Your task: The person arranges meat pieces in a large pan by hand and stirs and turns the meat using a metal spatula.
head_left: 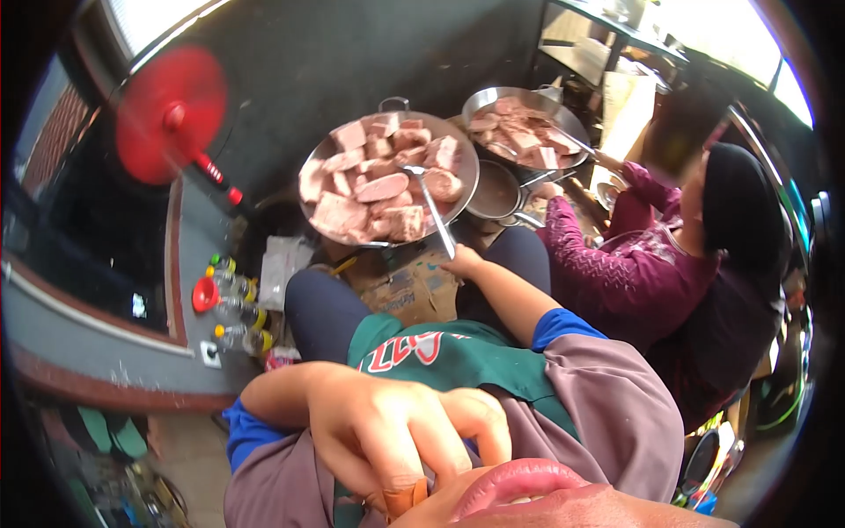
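My right hand (462,261) is closed around the handle of a long metal spatula (434,209). The spatula's head rests among pale pink-brown chunks (382,187), which look like meat, heaped in a wide metal pan (319,227). That pan stands in front of my knees. Near my chin is my left hand (387,427), with bent fingers spread somewhat apart and their tips partly hidden. An orange-brown band (405,498) circles one finger. I see nothing held in this hand.
At my right sits a person in maroon sleeves (607,251), hands near a second pan (576,163) of similar chunks. A saucepan (493,189) stands between us. On the left are a red fan (173,114), several bottles (238,310) and a red funnel (205,295). Cardboard (405,286) lies below.
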Demonstrator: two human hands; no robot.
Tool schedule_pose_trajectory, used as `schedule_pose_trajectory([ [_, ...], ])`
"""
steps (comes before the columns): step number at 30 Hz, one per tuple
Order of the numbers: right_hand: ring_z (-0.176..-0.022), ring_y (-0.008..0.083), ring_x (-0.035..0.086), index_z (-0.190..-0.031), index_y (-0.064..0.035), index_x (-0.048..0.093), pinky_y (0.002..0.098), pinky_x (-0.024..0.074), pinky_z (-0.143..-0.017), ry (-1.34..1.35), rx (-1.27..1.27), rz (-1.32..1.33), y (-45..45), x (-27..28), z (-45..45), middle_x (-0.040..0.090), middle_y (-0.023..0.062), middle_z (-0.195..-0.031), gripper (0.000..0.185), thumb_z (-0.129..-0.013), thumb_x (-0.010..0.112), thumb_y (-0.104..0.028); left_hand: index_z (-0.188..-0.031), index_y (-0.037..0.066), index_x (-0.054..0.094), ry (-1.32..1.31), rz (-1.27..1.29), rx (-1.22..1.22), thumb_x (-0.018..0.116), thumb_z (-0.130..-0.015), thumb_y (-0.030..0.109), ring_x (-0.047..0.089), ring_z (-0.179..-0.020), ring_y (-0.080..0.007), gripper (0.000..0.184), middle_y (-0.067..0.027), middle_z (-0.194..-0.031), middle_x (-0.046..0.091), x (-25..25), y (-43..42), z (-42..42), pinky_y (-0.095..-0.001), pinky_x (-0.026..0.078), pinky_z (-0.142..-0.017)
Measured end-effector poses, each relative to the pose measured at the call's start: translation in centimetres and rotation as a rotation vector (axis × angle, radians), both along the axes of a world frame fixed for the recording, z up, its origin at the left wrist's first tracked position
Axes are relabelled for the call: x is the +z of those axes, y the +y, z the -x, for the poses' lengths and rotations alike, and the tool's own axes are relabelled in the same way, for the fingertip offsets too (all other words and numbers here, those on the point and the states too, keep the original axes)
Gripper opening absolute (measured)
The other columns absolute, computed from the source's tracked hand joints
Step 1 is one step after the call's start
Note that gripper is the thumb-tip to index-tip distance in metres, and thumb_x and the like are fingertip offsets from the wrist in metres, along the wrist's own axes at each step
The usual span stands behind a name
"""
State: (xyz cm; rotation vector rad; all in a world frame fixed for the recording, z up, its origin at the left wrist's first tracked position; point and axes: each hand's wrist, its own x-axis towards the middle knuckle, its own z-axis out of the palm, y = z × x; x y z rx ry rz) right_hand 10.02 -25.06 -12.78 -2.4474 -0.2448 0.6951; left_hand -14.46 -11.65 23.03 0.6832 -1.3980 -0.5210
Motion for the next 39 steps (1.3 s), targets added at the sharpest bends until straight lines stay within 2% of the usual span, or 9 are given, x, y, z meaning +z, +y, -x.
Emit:
schedule_pose_trajectory([
  [2, -0.103, 0.0372, 0.062, -0.114, 0.0080, 0.052, 0.0407, 0.0507, -0.086, -0.061, 0.063, 0.052, -0.1, -0.8, -0.6, 0.062, 0.0270, -0.111, 0.068, -0.073, 0.075, -0.041, -0.087, 0.005, 0.067, -0.192, 0.092, 0.160, 0.069, -0.085, 0.019, 0.056, -0.093, -0.0301, 0.014, -0.0095, -0.090, 0.066, 0.2, 0.4, -1.3, -0.0402, 0.043, -0.076],
  [8, -0.070, 0.0313, 0.068, -0.103, 0.0078, 0.051, 0.0406, 0.0550, -0.062, -0.065, 0.041, -0.018, -0.1, -1.3, -0.8, 0.066, 0.0230, -0.086, 0.054, -0.077, 0.076, -0.033, -0.103, 0.013, 0.067, -0.052, 0.114, 0.413, 0.072, -0.082, 0.016, 0.058, -0.075, -0.0246, 0.022, -0.0088, -0.085, 0.067, 1.9, 5.0, 0.4, -0.0381, 0.043, -0.074],
  [12, -0.065, 0.0286, 0.068, -0.101, 0.0095, 0.049, 0.0391, 0.0545, -0.058, -0.205, 0.132, 0.052, -0.2, -3.0, -1.4, 0.066, 0.0228, -0.085, 0.053, -0.078, 0.075, -0.030, -0.108, 0.017, 0.065, -0.140, 0.177, 0.384, 0.072, -0.084, 0.019, 0.060, -0.063, -0.0215, 0.025, -0.0078, -0.079, 0.067, 5.3, 5.8, 3.1, -0.0302, 0.043, -0.059],
  [15, -0.065, 0.0281, 0.069, -0.102, 0.0103, 0.049, 0.0387, 0.0548, -0.058, -0.050, 0.079, 0.007, 0.2, -1.4, -0.8, 0.066, 0.0230, -0.087, 0.054, -0.078, 0.075, -0.030, -0.119, 0.042, 0.059, -0.173, 0.173, 0.755, 0.047, -0.098, 0.017, 0.047, -0.051, -0.0114, 0.035, -0.0002, -0.060, 0.056, 6.1, 4.2, 6.2, -0.0263, 0.028, -0.054],
  [20, -0.079, 0.0321, 0.069, -0.109, 0.0093, 0.050, 0.0403, 0.0550, -0.068, 0.049, 0.041, 0.010, 0.3, 0.9, 0.2, 0.065, 0.0257, -0.096, 0.059, -0.077, 0.075, -0.034, -0.111, 0.026, 0.063, -0.145, 0.085, 0.604, 0.050, -0.097, 0.024, 0.059, -0.061, -0.0150, 0.019, -0.0031, -0.071, 0.063, 7.2, 6.4, 7.6, -0.0297, 0.043, -0.059],
  [23, -0.095, 0.0356, 0.065, -0.114, 0.0097, 0.049, 0.0415, 0.0519, -0.082, -0.109, 0.102, 0.097, 0.1, -0.9, -0.3, 0.063, 0.0274, -0.104, 0.064, -0.077, 0.074, -0.036, -0.105, 0.021, 0.065, -0.010, 0.035, 0.229, 0.051, -0.096, 0.023, 0.061, -0.064, -0.0169, 0.017, -0.0043, -0.076, 0.065, 7.9, 9.1, 6.7, -0.0310, 0.047, -0.062],
  [30, -0.099, 0.0365, 0.064, -0.113, 0.0079, 0.051, 0.0424, 0.0510, -0.084, -0.085, 0.085, 0.072, -0.1, -2.0, -0.9, 0.063, 0.0270, -0.105, 0.064, -0.075, 0.075, -0.036, -0.091, 0.009, 0.067, 0.325, 0.048, 0.224, 0.051, -0.094, 0.015, 0.061, -0.068, -0.0193, 0.018, -0.0063, -0.078, 0.065, 9.2, 8.0, 8.5, -0.0309, 0.047, -0.066],
  [35, -0.101, 0.0378, 0.062, -0.111, 0.0073, 0.052, 0.0425, 0.0506, -0.085, -0.107, 0.081, 0.087, 0.2, -1.5, -0.9, 0.063, 0.0271, -0.106, 0.062, -0.073, 0.076, -0.036, -0.089, 0.001, 0.065, -0.091, 0.069, -0.104, 0.048, -0.096, 0.012, 0.062, -0.070, -0.0192, 0.022, -0.0093, -0.076, 0.064, 8.3, 6.9, 4.0, -0.0300, 0.049, -0.069],
  [39, -0.103, 0.0379, 0.062, -0.112, 0.0087, 0.051, 0.0421, 0.0501, -0.087, -0.044, 0.073, 0.091, 0.3, 0.1, -0.5, 0.061, 0.0284, -0.109, 0.066, -0.072, 0.075, -0.038, -0.073, 0.003, 0.052, -0.148, 0.004, -0.181, 0.058, -0.088, 0.017, 0.050, -0.053, -0.0296, 0.022, -0.0122, -0.060, 0.051, 4.1, 6.4, 3.4, -0.0404, 0.036, -0.053],
])
